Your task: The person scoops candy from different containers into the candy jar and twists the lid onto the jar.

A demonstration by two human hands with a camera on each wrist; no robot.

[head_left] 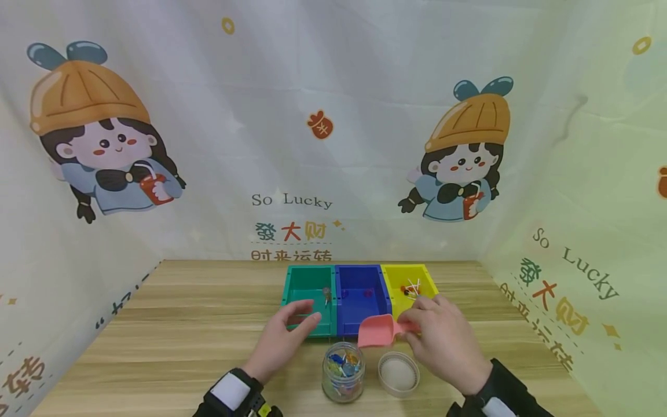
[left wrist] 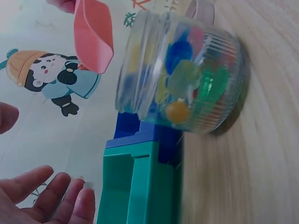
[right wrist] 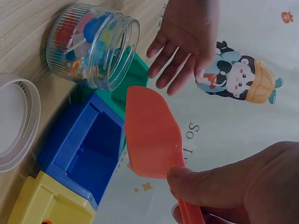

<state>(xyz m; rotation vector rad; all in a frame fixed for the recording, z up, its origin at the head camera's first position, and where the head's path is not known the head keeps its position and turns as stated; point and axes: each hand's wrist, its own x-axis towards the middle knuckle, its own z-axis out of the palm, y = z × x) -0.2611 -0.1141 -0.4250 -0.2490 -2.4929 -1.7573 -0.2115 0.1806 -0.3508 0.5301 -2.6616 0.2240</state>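
Note:
A pink scoop (head_left: 376, 331) is held by its handle in my right hand (head_left: 443, 336), thumb and fingers pinching it in the right wrist view. Its blade (right wrist: 150, 133) carries nothing that I can see and hovers just behind and above an uncapped glass jar (head_left: 343, 373). Inside the jar are colourful pieces (left wrist: 187, 77), some with white sticks. My left hand (head_left: 285, 336), fingers spread and holding nothing, is over the front of the green bin (head_left: 307, 278), left of the jar. A white lid (head_left: 398, 373) lies on the table right of the jar.
Behind the jar, the green bin joins a blue bin (head_left: 359, 321) and a yellow bin (head_left: 403, 272). Small brownish pieces (head_left: 326, 294) lie in the green bin. Dark pieces (head_left: 368, 293) are in the blue one, and white-stick lollipops (head_left: 413, 288) in the yellow one.

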